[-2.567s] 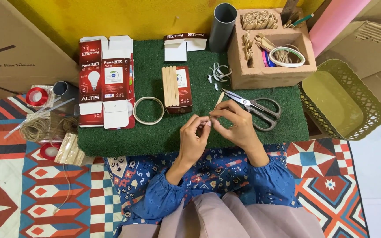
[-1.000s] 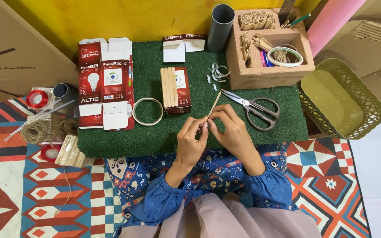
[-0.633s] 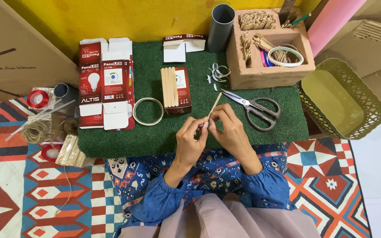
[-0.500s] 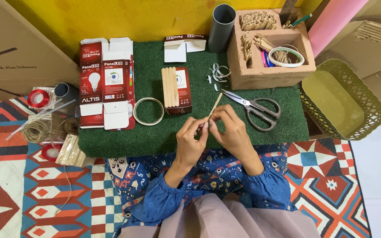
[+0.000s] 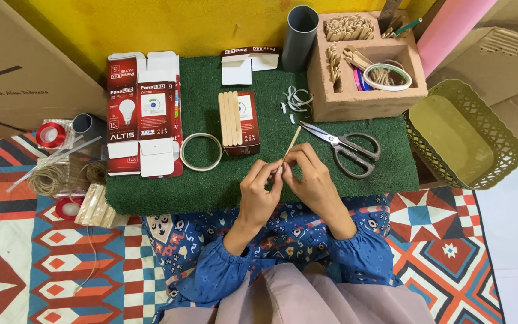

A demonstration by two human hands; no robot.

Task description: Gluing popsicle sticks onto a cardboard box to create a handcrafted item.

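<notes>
A thin wooden stick (image 5: 291, 146), raised slantwise over the green mat (image 5: 211, 186) near the scissors (image 5: 346, 147), is pinched at its lower end by left hand (image 5: 260, 195) and right hand (image 5: 312, 180), and is best kept steady with fingertips close together.

On the green mat to your left lay a flattened red-and-white bulb carton (image 5: 142, 114). Beside it stood a small red box (image 5: 244, 123), partly under wooden sticks. Behind that sat an opened white carton (image 5: 244, 63), possibly dark-edged. Brown cardboard (image 5: 13, 84) leaned at far left.
</notes>
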